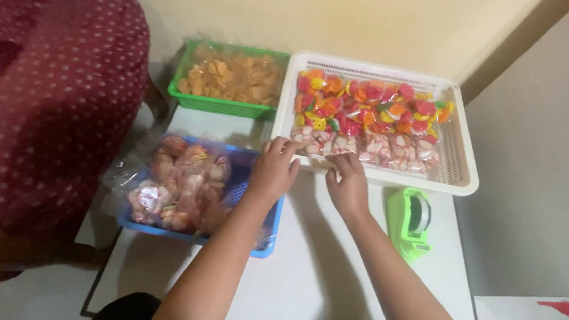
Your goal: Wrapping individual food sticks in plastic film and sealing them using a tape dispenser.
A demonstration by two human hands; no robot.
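Observation:
My left hand (273, 169) and my right hand (348, 184) both rest at the near rim of a white perforated tray (463, 174), fingers curled over its edge. Inside the tray lie several small clear packets of red, orange and yellow snacks (370, 106), with a row of pink-and-white ones (373, 149) along the front. My fingertips touch the front row of packets; whether either hand grips one I cannot tell.
A blue basket (265, 246) with bagged pink snacks sits under my left forearm. A green basket (224, 104) of pale orange crackers stands behind it. A green tape dispenser (409, 221) lies right of my right arm. A person in dotted maroon cloth (45, 107) stands at the left.

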